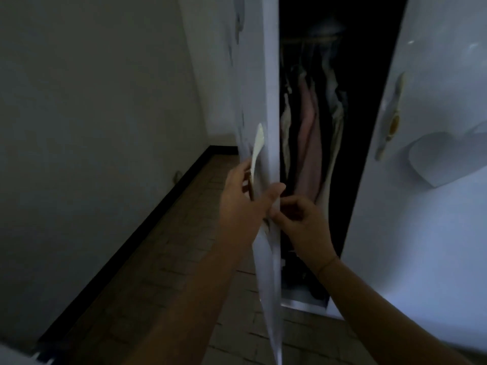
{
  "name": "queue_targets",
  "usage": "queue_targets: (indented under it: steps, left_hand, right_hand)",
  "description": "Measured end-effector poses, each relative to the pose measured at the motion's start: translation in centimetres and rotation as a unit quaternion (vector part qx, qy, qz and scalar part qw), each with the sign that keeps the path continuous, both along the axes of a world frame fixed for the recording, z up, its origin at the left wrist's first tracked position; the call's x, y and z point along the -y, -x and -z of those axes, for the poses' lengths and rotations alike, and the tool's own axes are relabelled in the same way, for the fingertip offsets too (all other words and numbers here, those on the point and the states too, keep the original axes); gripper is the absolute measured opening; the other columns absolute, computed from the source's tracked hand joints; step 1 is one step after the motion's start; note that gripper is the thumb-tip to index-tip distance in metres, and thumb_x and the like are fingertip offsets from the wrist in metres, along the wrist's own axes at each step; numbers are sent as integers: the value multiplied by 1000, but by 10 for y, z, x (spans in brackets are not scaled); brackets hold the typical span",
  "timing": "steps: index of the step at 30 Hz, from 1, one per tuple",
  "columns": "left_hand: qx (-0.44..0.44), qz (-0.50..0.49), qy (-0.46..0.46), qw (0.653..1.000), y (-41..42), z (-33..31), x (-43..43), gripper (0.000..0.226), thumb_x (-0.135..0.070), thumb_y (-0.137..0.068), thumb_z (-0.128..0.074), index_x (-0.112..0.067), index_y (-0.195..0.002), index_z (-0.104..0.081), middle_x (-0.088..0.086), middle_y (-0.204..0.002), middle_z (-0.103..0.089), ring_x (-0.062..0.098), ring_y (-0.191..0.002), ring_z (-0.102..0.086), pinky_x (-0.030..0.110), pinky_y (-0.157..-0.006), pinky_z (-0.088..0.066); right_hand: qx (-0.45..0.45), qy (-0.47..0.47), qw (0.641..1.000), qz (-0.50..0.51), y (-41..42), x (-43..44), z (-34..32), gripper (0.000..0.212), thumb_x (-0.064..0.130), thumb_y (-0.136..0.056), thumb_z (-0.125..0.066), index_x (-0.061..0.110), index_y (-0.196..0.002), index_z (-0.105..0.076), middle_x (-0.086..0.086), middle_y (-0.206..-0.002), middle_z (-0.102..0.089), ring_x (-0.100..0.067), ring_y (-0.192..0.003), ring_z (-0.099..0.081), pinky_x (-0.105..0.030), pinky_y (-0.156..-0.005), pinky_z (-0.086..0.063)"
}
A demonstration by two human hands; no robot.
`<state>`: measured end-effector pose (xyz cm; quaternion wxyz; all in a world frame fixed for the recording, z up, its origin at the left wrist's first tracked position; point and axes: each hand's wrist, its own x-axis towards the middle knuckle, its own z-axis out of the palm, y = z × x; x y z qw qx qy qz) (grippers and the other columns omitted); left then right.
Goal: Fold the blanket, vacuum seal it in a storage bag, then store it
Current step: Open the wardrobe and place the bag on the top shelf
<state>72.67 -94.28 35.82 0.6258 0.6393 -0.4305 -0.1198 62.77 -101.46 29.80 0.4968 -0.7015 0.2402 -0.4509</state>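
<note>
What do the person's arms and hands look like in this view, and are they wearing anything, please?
Both forearms are bare, with no sleeves in view, and neither the left hand nor the right hand wears a glove. A thin, dark band circles the right wrist. No rings or watch can be made out in the dim light.

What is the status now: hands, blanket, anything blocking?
Left hand gripping wardrobe door by its handle; right hand pinching door edge. Blanket not visible. Hanging clothes fill the opening.

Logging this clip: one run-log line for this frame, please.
stage: wardrobe | left hand: grips door by handle | right hand: curled at door edge | inside: hanging clothes | blanket, bag: not visible
</note>
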Motion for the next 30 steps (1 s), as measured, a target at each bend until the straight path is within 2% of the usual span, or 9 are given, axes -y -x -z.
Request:
queue_targets:
  steps: [3, 7, 12, 15, 20, 23, 25, 27, 30]
  left_hand:
    - [-18, -16, 8, 1000, -27, -4, -30, 45, -22, -81, -77, -21, -124, -62, -9, -103, -71, 3, -95, -68, 17, -74, -56]
    - [-16, -47, 31, 998, -60, -8, -59, 46, -17, -87, -70, -11, -131, -58, -8, -112, -70, -1, -101, -66, 13, -80, -52]
    - [-36, -77, 24, 996, -89, -12, -72, 40, -26, -90, -67, -13, -126, -57, -6, -109, -69, 0, -95, -68, 14, -74, -53]
    - [-39, -94, 28, 994, -100, -12, -75, 34, -27, -90, -67, -15, -121, -58, -9, -104, -69, 0, -92, -68, 16, -74, -55]
    - [-60, -124, 48, 989, -102, -5, -78, 54, -28, -88, -69, -12, -136, -48, -4, -121, -66, 5, -106, -65, 26, -89, -56]
    - [-82, -177, 80, 978, -86, -6, -75, 73, -26, -86, -72, -12, -147, -33, -5, -134, -54, 3, -118, -56, 19, -98, -49]
    - [-26, -264, 120, 957, -67, -9, -71, 80, -26, -85, -73, -10, -149, -27, 0, -142, -43, 6, -130, -45, 9, -104, -37]
    - [80, -326, 184, 924, -44, -11, -60, 75, -24, -86, -72, -5, -146, -31, 7, -145, -36, 13, -136, -37, 12, -110, -30]
    - [131, -259, 224, 930, -7, -11, -23, 60, -25, -86, -70, -17, -136, -38, 6, -139, -41, 12, -132, -40, 16, -108, -33]
  right_hand:
    - [-23, -7, 999, -48, -35, -18, -2, 26, 29, -78, -76, 15, -92, -59, 3, -90, -67, -1, -81, -63, -16, -75, -52]
    - [-24, 16, 996, -83, -85, -42, -6, 28, 19, -77, -77, 19, -83, -50, 1, -83, -59, -6, -74, -57, -13, -66, -47]
    - [-5, 4, 997, -82, -129, -64, -5, 42, 38, -69, -75, 11, -90, -51, -7, -84, -58, -24, -78, -58, -34, -71, -54]
    - [-7, -5, 996, -84, -142, -68, -3, 40, 32, -71, -79, 14, -89, -49, -2, -84, -56, -15, -74, -55, -26, -68, -51]
    - [-23, -22, 991, -129, -148, -61, 1, 43, 32, -70, -82, 19, -96, -50, -4, -95, -57, -12, -82, -53, -21, -73, -48]
    - [-32, -27, 991, -126, -138, -46, 7, 48, 38, -68, -80, 24, -104, -51, 1, -98, -57, -15, -86, -57, -25, -75, -52]
    - [-26, -40, 995, -88, -127, -28, 10, 44, 28, -72, -80, 25, -104, -50, 2, -96, -55, -13, -81, -56, -26, -73, -49]
    - [-5, -47, 999, -25, -110, -3, 11, 42, 24, -74, -80, 22, -103, -50, -3, -97, -56, -15, -81, -55, -27, -74, -49]
    - [12, -41, 996, 83, -72, 43, 5, 43, 25, -76, -78, 14, -108, -50, -9, -105, -57, -19, -88, -55, -25, -80, -48]
